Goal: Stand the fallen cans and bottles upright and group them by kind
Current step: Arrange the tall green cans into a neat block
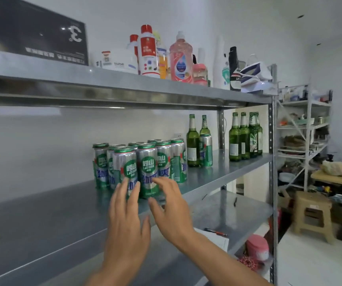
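By the look of it you had most of the job done. The cans stood upright in a tight block on the middle shelf, and nothing in view lay on its side. What remained, as I judge it, was the grouping. A stray can stood apart from the block, just beside two bottles. The other bottles stood upright in their own cluster further right, well apart from that pair. Moving the stray can to the block and bringing the two bottle lots together would have finished it.

Both your hands were released, fingers spread, and neither grasped anything. Your left hand reached toward the front-left can, its fingertips overlapping the label. I could not tell whether they touched. Your right hand hovered before the next front can, thumb held apart from the fingers.

For room, you had a broad stretch of bare shelf left of the block and a narrow gap between the block and the stray can. The front cans stood near the shelf's front lip, so a pull toward you risked tipping one off. The upper shelf hung above the bottle tops with some clearance for lifting. The corner post closed the right end just beside the other bottles.
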